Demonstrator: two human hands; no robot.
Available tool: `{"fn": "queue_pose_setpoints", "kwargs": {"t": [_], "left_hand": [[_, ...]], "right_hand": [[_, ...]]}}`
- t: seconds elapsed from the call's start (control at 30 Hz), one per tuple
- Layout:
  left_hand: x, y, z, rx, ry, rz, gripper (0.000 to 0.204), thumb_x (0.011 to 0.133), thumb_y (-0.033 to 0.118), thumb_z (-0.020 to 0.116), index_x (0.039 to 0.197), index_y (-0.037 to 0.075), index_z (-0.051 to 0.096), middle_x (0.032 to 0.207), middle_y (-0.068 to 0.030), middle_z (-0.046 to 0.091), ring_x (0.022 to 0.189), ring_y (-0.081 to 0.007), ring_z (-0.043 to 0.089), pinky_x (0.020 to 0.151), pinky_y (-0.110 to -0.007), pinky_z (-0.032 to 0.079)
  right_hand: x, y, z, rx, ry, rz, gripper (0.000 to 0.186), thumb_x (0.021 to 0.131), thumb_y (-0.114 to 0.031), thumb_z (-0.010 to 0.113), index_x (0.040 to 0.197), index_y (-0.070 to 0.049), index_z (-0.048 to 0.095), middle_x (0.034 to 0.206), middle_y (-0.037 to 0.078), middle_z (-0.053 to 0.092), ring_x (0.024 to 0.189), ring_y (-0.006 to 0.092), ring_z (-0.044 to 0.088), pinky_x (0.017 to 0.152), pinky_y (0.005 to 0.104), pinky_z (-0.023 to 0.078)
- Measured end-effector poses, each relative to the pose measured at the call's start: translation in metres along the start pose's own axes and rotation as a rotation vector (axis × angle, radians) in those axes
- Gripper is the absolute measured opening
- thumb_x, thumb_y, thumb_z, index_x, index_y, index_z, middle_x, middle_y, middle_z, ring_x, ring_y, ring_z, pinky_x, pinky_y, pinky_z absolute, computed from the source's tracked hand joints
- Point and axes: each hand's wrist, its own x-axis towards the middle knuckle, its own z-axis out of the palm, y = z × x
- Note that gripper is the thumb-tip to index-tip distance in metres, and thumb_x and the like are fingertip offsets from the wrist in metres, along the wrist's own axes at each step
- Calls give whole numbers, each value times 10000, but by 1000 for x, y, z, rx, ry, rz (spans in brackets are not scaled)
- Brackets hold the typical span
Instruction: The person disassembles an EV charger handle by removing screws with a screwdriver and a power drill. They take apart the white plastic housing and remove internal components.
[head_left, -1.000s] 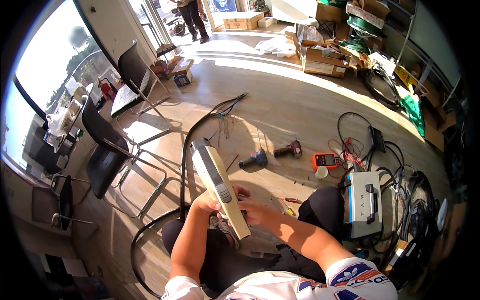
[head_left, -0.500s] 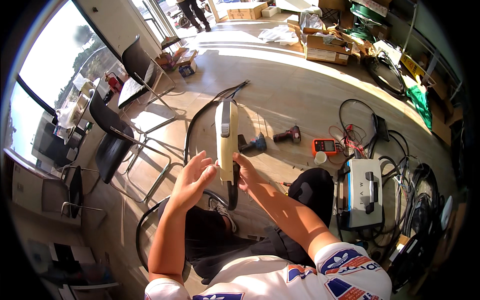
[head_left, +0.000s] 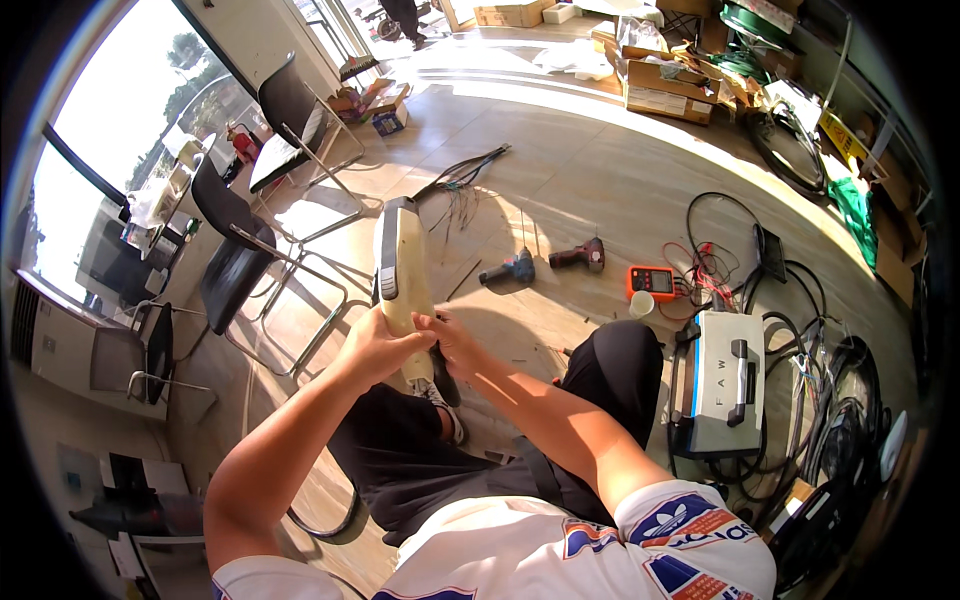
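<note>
"Work status?"
"The cream handle appears closed up; wires beyond the hands lie loose, apparently unconnected."
"Hands?"
"Left hand and right hand grip the handle's near end."

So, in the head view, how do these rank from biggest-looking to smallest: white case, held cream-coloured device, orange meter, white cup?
1. White case
2. Cream-coloured device, partly covered and probably nearer the camera, so its true size is unsure
3. Orange meter
4. White cup
</note>
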Motion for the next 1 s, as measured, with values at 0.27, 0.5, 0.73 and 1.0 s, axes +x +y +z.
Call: {"fn": "queue_pose_setpoints", "kwargs": {"t": [0.27, 0.5, 0.73, 1.0], "left_hand": [[-3, -21, -15, -108, 128, -132, 476, 777, 267, 760, 1116, -45, 642, 959, -112, 689, 859, -176, 664, 767, -310, 528], [-10, 2, -17, -187, 105, -189, 623, 719, 190, 752, 1226, -63, 493, 1063, -149, 626, 967, -208, 626, 848, -338, 504], [-5, 14, -24, -162, 52, -189, 571, 731, 182, 733, 1204, -31, 494, 1048, -104, 589, 955, -172, 567, 835, -330, 462], [1, 4, -30, -176, -39, -101, 461, 748, 166, 710, 1139, -31, 567, 1013, -91, 625, 956, -163, 586, 867, -322, 462]], "right_hand": [[-6, 11, 25, -90, -45, 19, 429, 925, -347, 685, 1163, 4, 621, 1058, 65, 665, 912, 115, 633, 822, 283, 499], [-2, 12, 27, -166, 20, 0, 542, 901, -463, 701, 1155, 10, 624, 1052, 59, 660, 932, 107, 615, 816, 276, 484], [7, 10, 20, -158, 0, -37, 591, 891, -496, 702, 1194, -1, 594, 1046, 62, 649, 928, 104, 604, 797, 283, 489], [7, -9, 27, 82, -101, 132, 597, 923, -539, 641, 1196, -9, 620, 1065, 50, 656, 940, 127, 628, 828, 303, 517]]}}
